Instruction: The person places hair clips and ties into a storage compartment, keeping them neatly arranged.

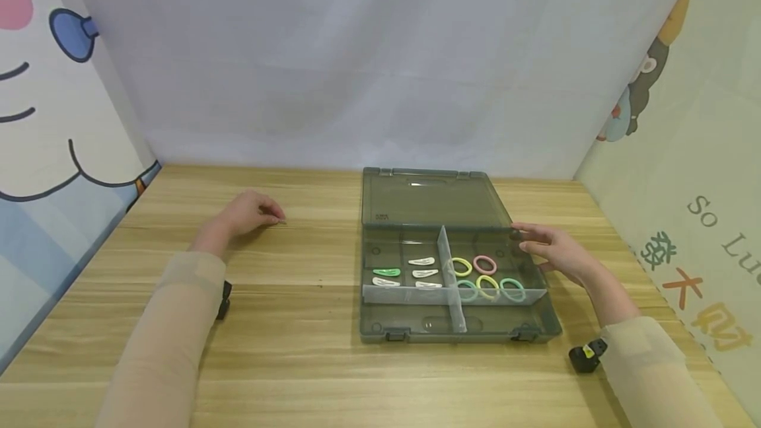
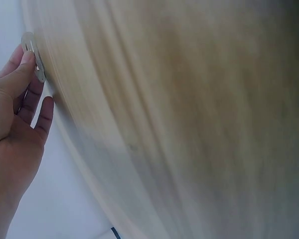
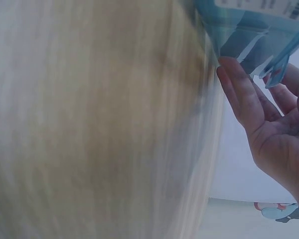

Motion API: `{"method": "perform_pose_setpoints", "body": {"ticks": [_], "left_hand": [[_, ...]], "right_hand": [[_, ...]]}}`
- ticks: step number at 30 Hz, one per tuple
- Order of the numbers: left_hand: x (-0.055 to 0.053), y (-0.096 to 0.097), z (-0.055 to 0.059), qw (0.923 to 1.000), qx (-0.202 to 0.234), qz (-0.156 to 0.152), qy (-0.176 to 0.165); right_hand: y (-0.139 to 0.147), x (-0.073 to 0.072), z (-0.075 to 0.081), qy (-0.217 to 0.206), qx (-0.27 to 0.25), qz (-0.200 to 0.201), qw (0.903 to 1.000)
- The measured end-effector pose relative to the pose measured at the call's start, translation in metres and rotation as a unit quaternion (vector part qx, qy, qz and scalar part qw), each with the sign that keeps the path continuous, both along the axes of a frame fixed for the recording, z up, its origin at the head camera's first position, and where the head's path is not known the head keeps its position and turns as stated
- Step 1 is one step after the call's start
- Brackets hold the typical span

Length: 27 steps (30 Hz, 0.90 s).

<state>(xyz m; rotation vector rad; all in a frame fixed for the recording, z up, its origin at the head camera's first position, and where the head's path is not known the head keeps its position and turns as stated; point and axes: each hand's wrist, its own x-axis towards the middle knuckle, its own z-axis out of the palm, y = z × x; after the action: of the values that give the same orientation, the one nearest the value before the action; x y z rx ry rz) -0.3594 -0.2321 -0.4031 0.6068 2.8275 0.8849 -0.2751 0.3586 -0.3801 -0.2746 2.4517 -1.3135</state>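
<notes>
My left hand (image 1: 248,213) is low over the left part of the table, away from the box. In the left wrist view it pinches a pale snap hair clip (image 2: 39,70) between thumb and fingertips. My right hand (image 1: 559,253) is at the right side of a grey see-through divided box (image 1: 404,330), its loosely extended fingers touching the rim. The box's lid (image 1: 431,200) lies opened toward the back. A green hair clip (image 1: 386,272) and several white ones lie in the back left compartment. A pink hair tie (image 1: 485,265) lies with several yellow and teal ones in the back right compartment.
A long pale divider (image 1: 404,294) and a crosswise divider (image 1: 444,249) split the box. Two latches, one of them the left latch (image 1: 397,335), are on its front. A white cloth backdrop (image 1: 368,65) stands behind the wooden table (image 1: 285,375), with printed panels at both sides.
</notes>
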Motion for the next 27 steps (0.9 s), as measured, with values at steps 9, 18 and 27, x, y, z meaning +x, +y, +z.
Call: {"method": "perform_pose_setpoints", "body": {"ticks": [9,18,27], "left_hand": [[0.000,0.002,-0.002,0.9999,0.011,0.010,-0.008],[0.001,0.010,0.003,0.9998,0.007,0.013,-0.009],[0.001,0.028,0.017,0.9999,0.005,-0.010,-0.003]], "right_hand": [[-0.001,-0.002,-0.001,-0.001,-0.006,0.000,1.0000],[-0.001,-0.002,0.000,0.000,-0.001,0.003,1.0000],[-0.001,-0.002,0.001,0.002,0.001,0.000,1.0000]]}}
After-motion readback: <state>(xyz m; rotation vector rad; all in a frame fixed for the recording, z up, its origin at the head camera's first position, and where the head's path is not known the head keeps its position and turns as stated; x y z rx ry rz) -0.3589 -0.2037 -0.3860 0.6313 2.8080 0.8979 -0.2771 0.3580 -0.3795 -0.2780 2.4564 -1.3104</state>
